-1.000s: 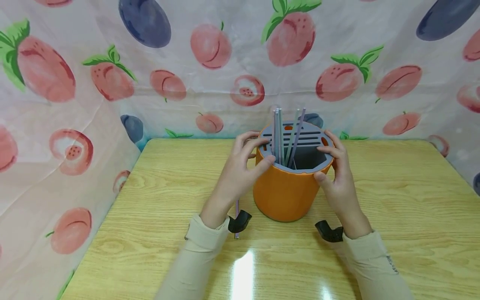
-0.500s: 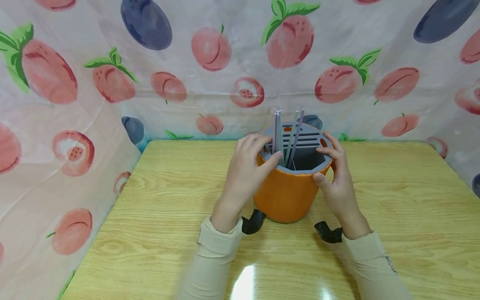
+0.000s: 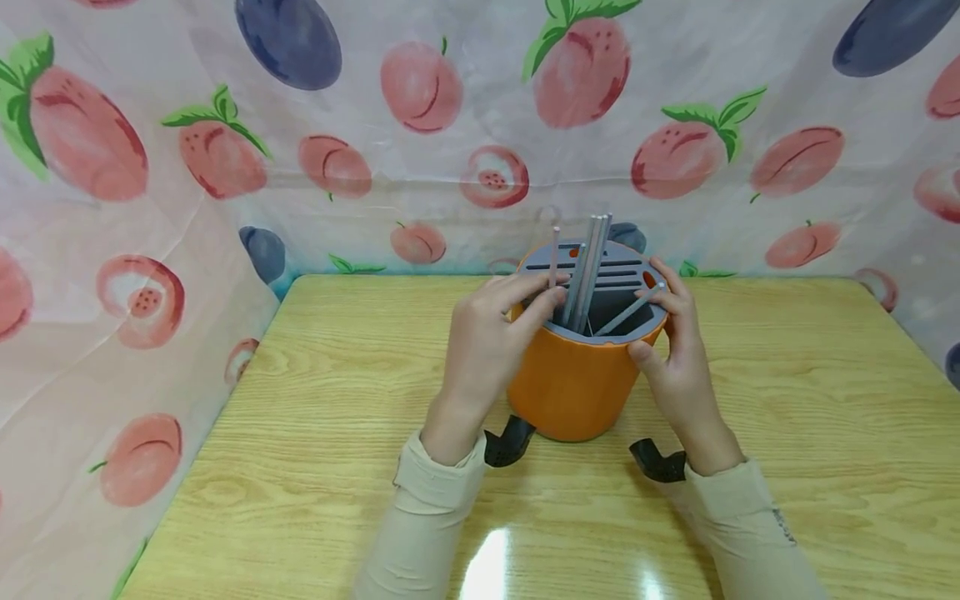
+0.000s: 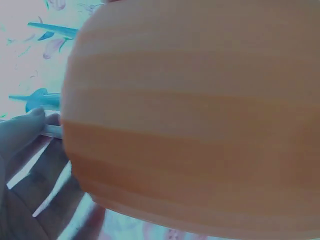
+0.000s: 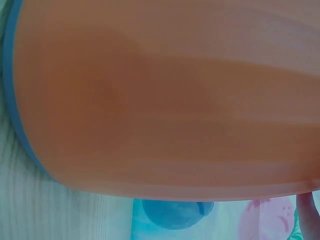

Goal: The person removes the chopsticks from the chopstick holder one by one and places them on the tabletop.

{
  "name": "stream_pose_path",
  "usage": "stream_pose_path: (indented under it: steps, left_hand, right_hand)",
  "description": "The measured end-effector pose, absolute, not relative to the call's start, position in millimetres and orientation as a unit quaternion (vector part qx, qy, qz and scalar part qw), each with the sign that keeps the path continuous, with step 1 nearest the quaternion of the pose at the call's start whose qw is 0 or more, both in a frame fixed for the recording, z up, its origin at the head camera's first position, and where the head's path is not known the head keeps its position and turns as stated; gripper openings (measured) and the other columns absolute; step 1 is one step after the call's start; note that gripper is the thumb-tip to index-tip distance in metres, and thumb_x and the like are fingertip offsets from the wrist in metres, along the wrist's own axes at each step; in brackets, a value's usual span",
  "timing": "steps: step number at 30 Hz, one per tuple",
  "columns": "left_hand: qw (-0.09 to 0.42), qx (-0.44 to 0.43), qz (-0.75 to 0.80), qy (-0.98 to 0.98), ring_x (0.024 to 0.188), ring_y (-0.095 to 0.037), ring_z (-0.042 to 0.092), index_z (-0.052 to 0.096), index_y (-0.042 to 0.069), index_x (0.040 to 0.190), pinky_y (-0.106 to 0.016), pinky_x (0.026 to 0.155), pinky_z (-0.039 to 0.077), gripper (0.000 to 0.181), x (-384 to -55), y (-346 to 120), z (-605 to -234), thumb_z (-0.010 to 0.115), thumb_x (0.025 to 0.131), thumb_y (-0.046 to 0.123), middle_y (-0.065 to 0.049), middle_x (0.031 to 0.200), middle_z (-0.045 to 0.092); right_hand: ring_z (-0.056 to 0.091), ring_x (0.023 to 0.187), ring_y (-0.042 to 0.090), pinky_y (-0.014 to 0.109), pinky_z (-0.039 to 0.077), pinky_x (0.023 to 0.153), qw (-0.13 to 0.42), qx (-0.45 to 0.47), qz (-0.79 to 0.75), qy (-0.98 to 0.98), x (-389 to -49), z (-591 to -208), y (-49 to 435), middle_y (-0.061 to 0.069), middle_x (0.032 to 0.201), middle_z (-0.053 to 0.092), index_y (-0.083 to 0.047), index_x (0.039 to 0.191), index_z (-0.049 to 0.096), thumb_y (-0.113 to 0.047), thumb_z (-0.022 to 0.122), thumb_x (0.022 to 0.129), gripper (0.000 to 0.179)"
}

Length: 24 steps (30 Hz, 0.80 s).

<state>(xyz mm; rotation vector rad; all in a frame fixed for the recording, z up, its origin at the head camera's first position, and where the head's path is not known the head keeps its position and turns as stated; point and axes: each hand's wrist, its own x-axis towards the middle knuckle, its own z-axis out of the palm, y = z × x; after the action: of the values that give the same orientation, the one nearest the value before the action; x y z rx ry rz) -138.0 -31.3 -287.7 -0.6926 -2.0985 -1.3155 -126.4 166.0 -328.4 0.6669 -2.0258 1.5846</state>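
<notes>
orange holder on a wood-grain table, bunched sticks rising from its grey slotted top.
our left hand pinches a pink stick between thumb and fingers at the holder's left; our right hand clasps the holder's right side, thumb outside, fingers over the top. between our hands the bunched sticks stand slightly tilted, and another stick leans low toward our right fingers. fruit-printed cloth hangs behind.

Beige sleeves, folded cuffs; black angled wrist pieces; small dark marking on right sleeve.
</notes>
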Motion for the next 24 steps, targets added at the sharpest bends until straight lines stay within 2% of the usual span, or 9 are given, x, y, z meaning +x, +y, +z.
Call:
stream_pose_path:
  steps: [3, 7, 12, 17, 20, 24]
  left_hand:
    - [0.274, -0.268, -0.548, -0.743, 0.072, -0.003, 0.057, 0.070, 0.011, 0.098, -0.021, 0.057, 0.045, 0.020, -131, -31, -281, 0.063, 0.083, 0.022, 0.006, 0.089, 0.066]
    - [0.268, -0.277, -0.609, -0.693, 0.075, -0.008, 0.061, 0.069, 0.002, 0.096, -0.025, 0.063, 0.051, 0.016, -116, -33, -263, 0.063, 0.083, 0.011, -0.002, 0.085, 0.065]
    - [0.297, -0.297, -0.638, -0.646, 0.078, -0.020, 0.062, 0.065, -0.009, 0.092, -0.030, 0.068, 0.052, 0.013, -102, -40, -247, 0.060, 0.081, -0.003, -0.015, 0.090, 0.064]
    - [0.314, -0.313, -0.697, -0.564, 0.074, -0.033, 0.060, 0.056, -0.021, 0.094, -0.041, 0.070, 0.052, 0.018, -100, -52, -241, 0.056, 0.083, -0.006, -0.029, 0.082, 0.059]
    - [0.326, -0.301, -0.722, -0.531, 0.074, -0.031, 0.060, 0.054, -0.022, 0.098, -0.045, 0.068, 0.051, 0.027, -102, -62, -241, 0.055, 0.087, 0.003, -0.027, 0.079, 0.059]
    - [0.346, -0.266, -0.748, -0.500, 0.073, -0.029, 0.060, 0.059, -0.012, 0.100, -0.044, 0.063, 0.052, 0.024, -110, -77, -245, 0.054, 0.089, 0.009, -0.020, 0.081, 0.060]
  right_hand:
    - [0.022, 0.129, 0.026, 0.028, 0.024, 0.101, 0.242, 0.245, 0.580, -0.738, -126, -328, 166, 0.010, 0.144, 0.020, 0.011, 0.119, 0.037, -0.041, 0.057, 0.085, 0.065]
    - [0.022, 0.129, 0.027, 0.029, 0.023, 0.101, 0.243, 0.250, 0.586, -0.732, -127, -328, 166, 0.011, 0.144, 0.019, 0.009, 0.120, 0.037, -0.040, 0.057, 0.084, 0.064]
    - [0.022, 0.129, 0.028, 0.031, 0.022, 0.102, 0.247, 0.257, 0.589, -0.726, -128, -329, 165, 0.012, 0.144, 0.019, 0.009, 0.122, 0.037, -0.042, 0.058, 0.083, 0.067]
    - [0.022, 0.129, 0.029, 0.031, 0.022, 0.103, 0.246, 0.258, 0.585, -0.728, -128, -329, 166, 0.012, 0.144, 0.019, 0.010, 0.122, 0.036, -0.044, 0.057, 0.083, 0.070]
    - [0.022, 0.128, 0.029, 0.030, 0.023, 0.102, 0.244, 0.256, 0.584, -0.730, -129, -329, 165, 0.012, 0.144, 0.019, 0.009, 0.122, 0.035, -0.045, 0.057, 0.083, 0.070]
    - [0.022, 0.128, 0.030, 0.030, 0.023, 0.101, 0.241, 0.253, 0.587, -0.730, -128, -328, 165, 0.011, 0.144, 0.019, 0.009, 0.122, 0.036, -0.044, 0.057, 0.084, 0.069]
